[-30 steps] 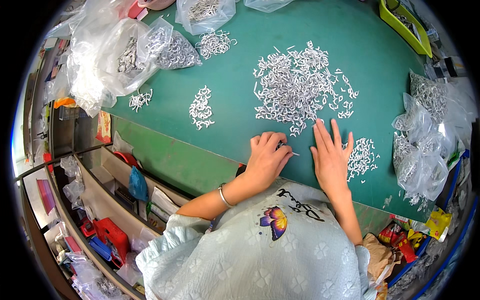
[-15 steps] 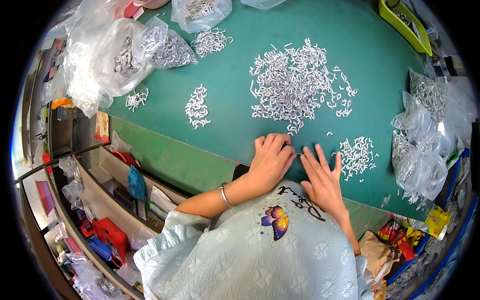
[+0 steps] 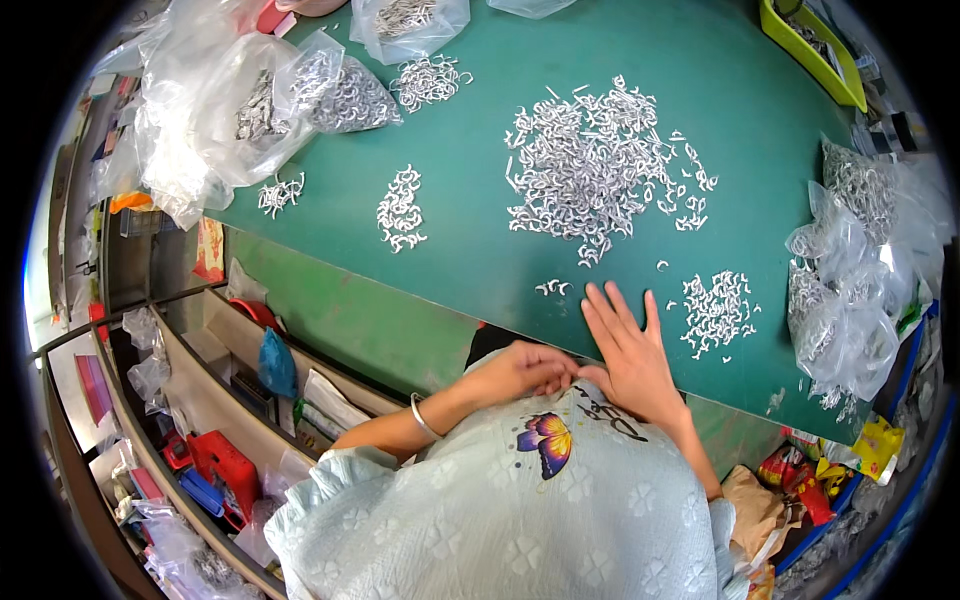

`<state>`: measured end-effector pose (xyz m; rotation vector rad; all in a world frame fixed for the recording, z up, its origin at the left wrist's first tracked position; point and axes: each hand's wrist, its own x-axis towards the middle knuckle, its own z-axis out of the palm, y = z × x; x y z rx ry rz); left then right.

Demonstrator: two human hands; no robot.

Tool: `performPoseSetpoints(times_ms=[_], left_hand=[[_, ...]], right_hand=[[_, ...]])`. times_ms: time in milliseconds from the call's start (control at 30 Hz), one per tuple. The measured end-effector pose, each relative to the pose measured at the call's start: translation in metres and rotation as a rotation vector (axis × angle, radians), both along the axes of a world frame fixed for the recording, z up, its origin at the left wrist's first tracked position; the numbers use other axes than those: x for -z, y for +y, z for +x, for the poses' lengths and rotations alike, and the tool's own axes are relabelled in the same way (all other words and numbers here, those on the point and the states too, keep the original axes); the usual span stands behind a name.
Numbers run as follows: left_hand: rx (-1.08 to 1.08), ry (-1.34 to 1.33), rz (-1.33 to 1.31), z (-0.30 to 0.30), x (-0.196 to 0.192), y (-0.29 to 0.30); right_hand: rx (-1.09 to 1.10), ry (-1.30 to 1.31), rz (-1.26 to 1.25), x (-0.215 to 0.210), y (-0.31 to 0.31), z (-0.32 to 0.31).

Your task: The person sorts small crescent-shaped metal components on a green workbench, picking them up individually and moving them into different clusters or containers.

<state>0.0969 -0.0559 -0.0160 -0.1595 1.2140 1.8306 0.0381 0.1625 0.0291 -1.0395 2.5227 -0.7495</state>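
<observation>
My right hand (image 3: 632, 350) lies palm down on the green table with its fingers spread. Down by the table's front edge, my left hand (image 3: 530, 370) has its fingers curled close to the right thumb; anything in them is too hidden to make out. Just beyond the hands lies a small group of curved silvery metal pieces (image 3: 552, 287). Farther off is a large heap of similar pieces (image 3: 585, 170). A smaller pile (image 3: 718, 312) sits right of my right hand, with a single curved piece (image 3: 662, 265) between it and the heap.
Two more small piles, one nearer (image 3: 401, 210) and one farther left (image 3: 281, 195), lie on the table (image 3: 470, 230). Bags of metal pieces stand at the left (image 3: 345, 95) and right (image 3: 850, 300). A yellow-green bin (image 3: 815, 55) is at the far right.
My left hand has drawn back from the table toward my body. The small group of pieces it covered now shows. My right hand has shifted slightly and stays flat.
</observation>
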Motion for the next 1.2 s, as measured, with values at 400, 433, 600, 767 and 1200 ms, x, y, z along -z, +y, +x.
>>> performPoseSetpoints(times_ms=[400, 433, 600, 767, 1200], left_hand=[[-0.225, -0.331, 0.274, -0.007, 0.011, 0.001], [-0.234, -0.333, 0.269, -0.006, 0.011, 0.002], [-0.235, -0.334, 0.263, -0.009, 0.011, 0.003], [-0.234, -0.322, 0.295, -0.005, 0.016, 0.002], [-0.199, -0.305, 0.26, -0.005, 0.008, -0.003]], right_hand=[[0.133, 0.161, 0.177, -0.005, 0.001, -0.026], [0.138, 0.128, 0.204, -0.009, 0.006, -0.019], [0.124, 0.16, 0.103, -0.007, -0.005, -0.021], [0.208, 0.18, 0.142, 0.0, 0.01, -0.017], [0.238, 0.117, -0.064, -0.001, 0.008, -0.018]])
